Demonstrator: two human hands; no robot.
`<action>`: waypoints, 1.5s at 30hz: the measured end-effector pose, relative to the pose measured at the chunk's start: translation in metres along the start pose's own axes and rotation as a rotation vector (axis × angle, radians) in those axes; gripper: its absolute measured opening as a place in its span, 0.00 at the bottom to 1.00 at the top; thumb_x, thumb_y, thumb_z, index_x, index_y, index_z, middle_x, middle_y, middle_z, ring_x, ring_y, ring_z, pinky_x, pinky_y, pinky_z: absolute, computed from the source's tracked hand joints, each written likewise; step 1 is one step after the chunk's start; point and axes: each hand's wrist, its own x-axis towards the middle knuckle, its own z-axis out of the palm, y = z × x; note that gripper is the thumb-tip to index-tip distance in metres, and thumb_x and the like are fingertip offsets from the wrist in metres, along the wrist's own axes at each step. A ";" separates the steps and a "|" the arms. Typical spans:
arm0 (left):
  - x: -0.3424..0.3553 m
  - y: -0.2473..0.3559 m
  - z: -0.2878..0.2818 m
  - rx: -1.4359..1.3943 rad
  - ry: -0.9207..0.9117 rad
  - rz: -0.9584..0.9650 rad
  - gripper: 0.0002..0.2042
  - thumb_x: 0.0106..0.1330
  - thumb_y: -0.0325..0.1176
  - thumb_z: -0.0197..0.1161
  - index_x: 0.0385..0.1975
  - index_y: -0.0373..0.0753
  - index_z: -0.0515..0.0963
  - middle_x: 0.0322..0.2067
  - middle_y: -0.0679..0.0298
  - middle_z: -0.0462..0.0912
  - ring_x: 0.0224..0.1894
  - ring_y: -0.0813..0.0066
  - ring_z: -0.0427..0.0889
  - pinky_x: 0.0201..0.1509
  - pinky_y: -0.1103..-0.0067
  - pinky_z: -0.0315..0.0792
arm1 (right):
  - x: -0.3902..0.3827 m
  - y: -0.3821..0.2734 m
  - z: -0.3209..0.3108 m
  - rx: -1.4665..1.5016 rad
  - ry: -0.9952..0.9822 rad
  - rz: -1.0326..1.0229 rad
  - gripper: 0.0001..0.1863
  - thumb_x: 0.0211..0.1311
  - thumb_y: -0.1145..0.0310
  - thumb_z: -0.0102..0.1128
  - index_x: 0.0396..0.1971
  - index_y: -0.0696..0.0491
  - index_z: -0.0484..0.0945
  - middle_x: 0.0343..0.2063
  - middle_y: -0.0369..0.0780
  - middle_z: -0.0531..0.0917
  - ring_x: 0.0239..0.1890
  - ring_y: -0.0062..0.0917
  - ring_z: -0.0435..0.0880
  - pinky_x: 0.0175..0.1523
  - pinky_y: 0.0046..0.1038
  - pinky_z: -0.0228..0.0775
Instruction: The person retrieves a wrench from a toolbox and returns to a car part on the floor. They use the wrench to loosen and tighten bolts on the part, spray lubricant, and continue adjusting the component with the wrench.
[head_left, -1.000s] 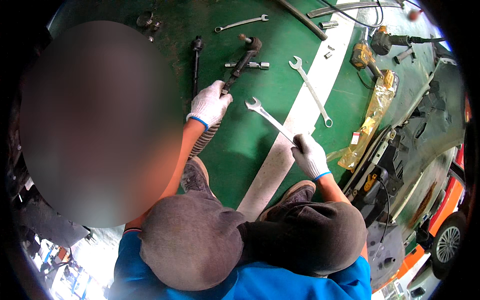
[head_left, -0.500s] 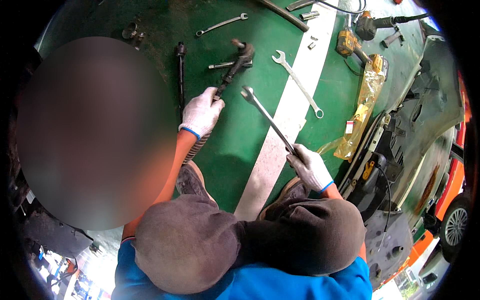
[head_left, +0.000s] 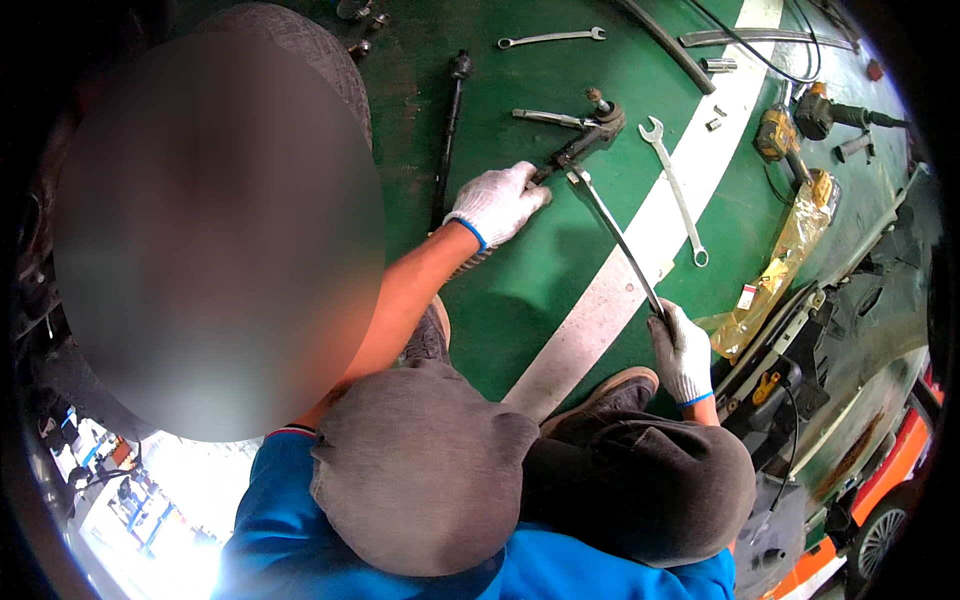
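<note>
Gloved in white, my left hand (head_left: 500,205) is closed round a dark tie rod. The tie rod's end (head_left: 597,128), with a short ball stud, points away up and to the right; part of a ribbed boot (head_left: 470,263) shows below the hand. In my gloved right hand (head_left: 684,350) is the lower end of a long wrench (head_left: 625,245). Its open jaw is up against the tie rod just beyond my left hand; whether it sits on a nut there I cannot tell. Beyond the joint, a silver bar-like tool (head_left: 545,117) lies on the green floor.
Combination wrenches (head_left: 680,190) (head_left: 550,39), a black rod (head_left: 452,140) and sockets (head_left: 718,66) lie about. On the right are power tools (head_left: 777,132), a yellowish plastic bag (head_left: 775,280) and car body parts (head_left: 775,340). A large blurred patch hides the left side beside dark fabric (head_left: 290,30).
The wrench's jaw, apart from the tie rod before, is now against it. The tie rod has tilted more to the right. The whole view has shifted, so floor items appear farther right.
</note>
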 end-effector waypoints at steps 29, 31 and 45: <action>-0.005 0.007 0.011 0.121 0.072 0.064 0.18 0.70 0.50 0.56 0.44 0.39 0.75 0.35 0.47 0.85 0.40 0.46 0.85 0.43 0.54 0.76 | 0.021 -0.064 -0.067 -0.158 -0.153 -0.029 0.22 0.67 0.70 0.58 0.60 0.53 0.74 0.44 0.54 0.84 0.49 0.49 0.84 0.52 0.41 0.76; -0.005 0.007 0.020 0.190 0.143 0.087 0.17 0.71 0.49 0.55 0.44 0.39 0.74 0.36 0.48 0.85 0.41 0.47 0.85 0.43 0.54 0.77 | 0.021 -0.069 -0.071 -0.084 -0.212 0.027 0.22 0.67 0.70 0.58 0.60 0.55 0.74 0.44 0.55 0.85 0.49 0.48 0.85 0.53 0.39 0.76; -0.011 0.003 0.023 0.357 0.351 0.179 0.13 0.69 0.45 0.60 0.40 0.41 0.74 0.34 0.53 0.84 0.38 0.51 0.86 0.40 0.57 0.79 | 0.030 -0.042 -0.061 0.095 -0.200 0.031 0.21 0.68 0.69 0.60 0.59 0.58 0.76 0.32 0.47 0.85 0.32 0.29 0.83 0.42 0.30 0.75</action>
